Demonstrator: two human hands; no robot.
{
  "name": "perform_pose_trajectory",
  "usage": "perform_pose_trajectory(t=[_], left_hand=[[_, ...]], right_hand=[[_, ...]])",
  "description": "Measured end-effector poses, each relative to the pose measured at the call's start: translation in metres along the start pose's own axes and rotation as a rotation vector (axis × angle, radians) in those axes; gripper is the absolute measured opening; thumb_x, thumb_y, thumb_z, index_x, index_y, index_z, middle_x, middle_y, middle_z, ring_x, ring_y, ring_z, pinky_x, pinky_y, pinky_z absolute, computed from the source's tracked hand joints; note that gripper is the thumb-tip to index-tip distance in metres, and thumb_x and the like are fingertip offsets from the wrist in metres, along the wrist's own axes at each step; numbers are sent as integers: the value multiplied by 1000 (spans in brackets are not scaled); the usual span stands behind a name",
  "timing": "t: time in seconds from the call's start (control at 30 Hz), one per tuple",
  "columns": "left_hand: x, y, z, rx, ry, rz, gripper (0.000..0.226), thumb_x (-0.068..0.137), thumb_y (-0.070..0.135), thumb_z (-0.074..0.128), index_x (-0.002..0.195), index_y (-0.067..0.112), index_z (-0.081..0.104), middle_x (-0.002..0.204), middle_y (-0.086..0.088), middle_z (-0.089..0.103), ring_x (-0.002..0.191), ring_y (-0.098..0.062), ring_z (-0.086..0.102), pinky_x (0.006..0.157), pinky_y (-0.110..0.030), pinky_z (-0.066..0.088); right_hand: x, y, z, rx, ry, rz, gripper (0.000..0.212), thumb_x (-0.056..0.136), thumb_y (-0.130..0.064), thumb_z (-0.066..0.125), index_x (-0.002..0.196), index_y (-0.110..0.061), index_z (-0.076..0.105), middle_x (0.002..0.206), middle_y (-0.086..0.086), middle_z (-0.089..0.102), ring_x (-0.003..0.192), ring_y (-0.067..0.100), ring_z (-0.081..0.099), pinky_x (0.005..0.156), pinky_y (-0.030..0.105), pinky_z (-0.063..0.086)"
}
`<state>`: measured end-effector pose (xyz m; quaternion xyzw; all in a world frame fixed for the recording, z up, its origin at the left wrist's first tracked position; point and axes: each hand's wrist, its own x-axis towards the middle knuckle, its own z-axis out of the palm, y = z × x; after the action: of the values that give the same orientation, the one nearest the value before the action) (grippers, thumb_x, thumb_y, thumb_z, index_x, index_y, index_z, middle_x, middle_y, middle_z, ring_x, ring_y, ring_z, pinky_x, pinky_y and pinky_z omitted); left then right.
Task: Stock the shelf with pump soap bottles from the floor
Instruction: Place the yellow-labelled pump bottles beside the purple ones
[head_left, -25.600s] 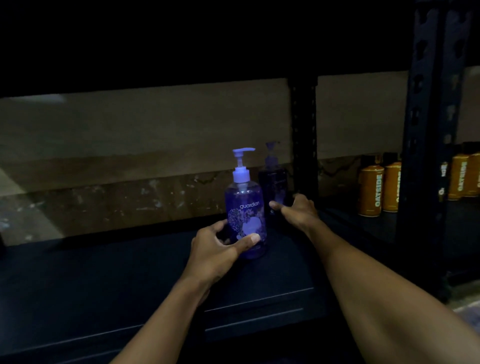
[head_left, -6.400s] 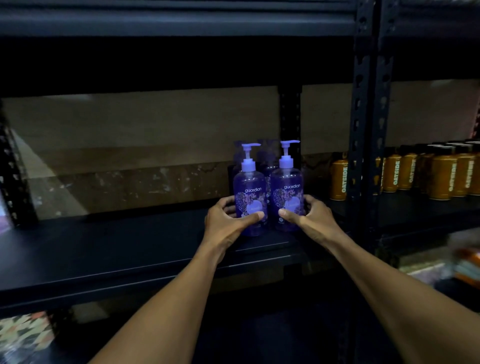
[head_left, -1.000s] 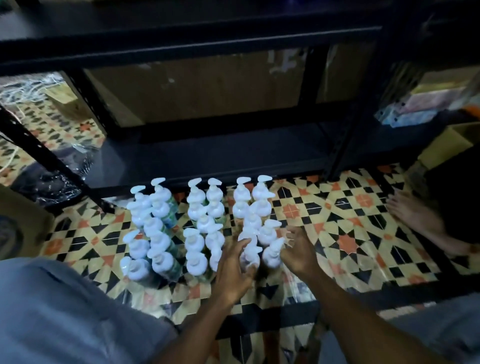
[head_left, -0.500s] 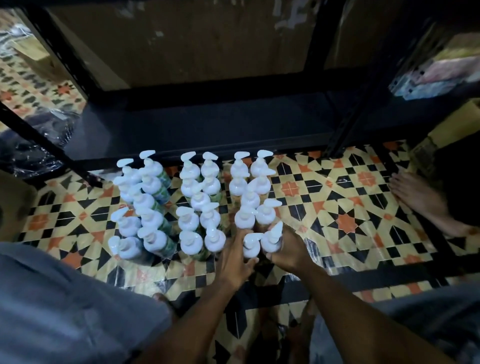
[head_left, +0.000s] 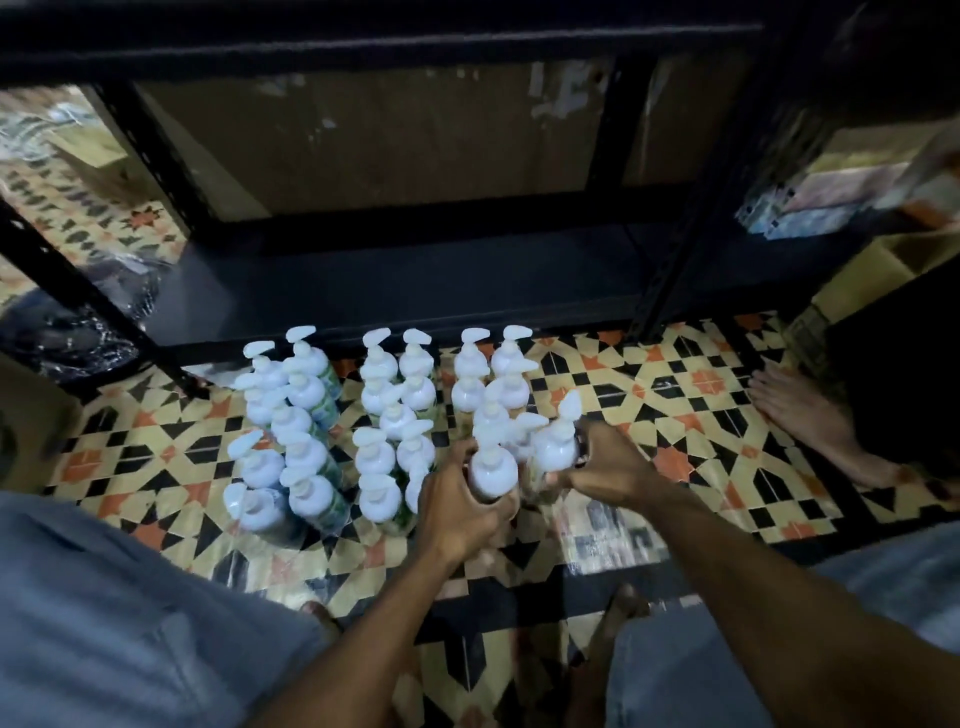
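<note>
The left hand (head_left: 457, 499) was curled round the body of one pump soap bottle (head_left: 493, 470) at the near end of the right-hand row. The right hand (head_left: 602, 467) grasped the neighbouring bottle (head_left: 556, 447), whose pump head leaned to the right. Both stood among the other bottles (head_left: 384, 415) on the tiled floor (head_left: 675, 415), just in front of the dark lower shelf (head_left: 395, 291). Whether they had left the tiles could not be told.

The rows were packed tight, bottles touching. A sideways pull would likely catch a spout on the next pump head and tip that bottle, and the row could go down like dominoes. Each bottle was held by one hand on a smooth round body, so a loose grip might let it slip, most likely the tilted one. In the dim light a raised pump could also strike the shelf's front edge. Crinkled clear film (head_left: 608, 540) on the near floor might slide underfoot.
</note>
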<state>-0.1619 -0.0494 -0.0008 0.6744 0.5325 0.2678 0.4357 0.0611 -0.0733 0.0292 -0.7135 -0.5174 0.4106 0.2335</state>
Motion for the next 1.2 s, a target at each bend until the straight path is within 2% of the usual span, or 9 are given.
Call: perform_pose_trajectory(t=[0.2, 0.27, 0.4, 0.6, 0.73, 0.9, 1.0, 1.1, 1.2], left_hand=[[33, 116, -78, -177, 124, 232, 55, 74, 18, 92, 120, 26, 63, 105, 13, 73, 95, 3, 69, 77, -11, 52], [53, 160, -110, -237, 150, 311, 56, 73, 14, 93, 119, 27, 65, 107, 11, 75, 95, 2, 71, 80, -14, 54], [88, 239, -170, -307, 200, 420, 53, 74, 9, 93, 119, 22, 69, 106, 6, 77, 94, -2, 73, 81, -20, 58], [139, 331, -245, -327, 284, 521, 54, 76, 13, 92, 124, 25, 71, 111, 7, 78, 104, -9, 74, 89, -36, 63], [186, 354, -269, -290, 330, 550, 56, 74, 15, 92, 125, 26, 71, 112, 7, 77, 105, -9, 73, 87, -32, 62], [239, 354, -274, -264, 336, 540, 54, 75, 15, 92, 124, 24, 70, 112, 7, 76, 103, -8, 72, 84, -29, 61], [265, 350, -274, -260, 323, 513, 54, 74, 16, 93, 122, 23, 71, 111, 6, 77, 103, -9, 73, 87, -32, 62], [284, 347, -272, -263, 319, 515, 56, 74, 15, 93, 125, 22, 71, 111, 6, 77, 101, -6, 74, 79, -20, 61], [295, 343, -272, -282, 315, 515, 55, 75, 13, 92, 125, 22, 71, 112, 6, 77, 102, -5, 73, 76, -17, 59]], right_hand=[[-5, -107, -112, 59, 187, -240, 57, 64, -30, 84, 117, -30, 64, 111, -10, 74, 105, 8, 70, 91, 32, 56], [-4, -148, -145, 116, 219, -320, 60, 64, -31, 86, 120, -24, 64, 115, -4, 74, 108, 13, 70, 93, 34, 55], [3, -223, -194, 200, 312, -446, 45, 83, -3, 81, 124, -10, 63, 116, 3, 73, 110, 17, 70, 92, 32, 58], [37, -312, -235, 296, 478, -610, 35, 89, -7, 75, 123, -13, 64, 116, 3, 73, 105, 15, 70, 93, 34, 57], [86, -342, -253, 259, 479, -651, 38, 92, -14, 72, 129, -12, 61, 119, 3, 71, 104, 11, 69, 89, 28, 56], [148, -357, -259, 196, 441, -647, 53, 94, -24, 72, 142, -12, 54, 134, 2, 63, 119, 17, 63, 103, 38, 51], [173, -365, -261, 212, 426, -656, 51, 95, -25, 71, 141, -12, 54, 133, 0, 64, 116, 14, 62, 95, 28, 51], [194, -366, -262, 239, 446, -650, 54, 91, -32, 74, 140, -18, 56, 133, 1, 65, 118, 15, 63, 105, 38, 50], [206, -359, -256, 268, 444, -610, 58, 84, -34, 80, 136, -21, 58, 126, -1, 67, 114, 16, 64, 99, 37, 51]])
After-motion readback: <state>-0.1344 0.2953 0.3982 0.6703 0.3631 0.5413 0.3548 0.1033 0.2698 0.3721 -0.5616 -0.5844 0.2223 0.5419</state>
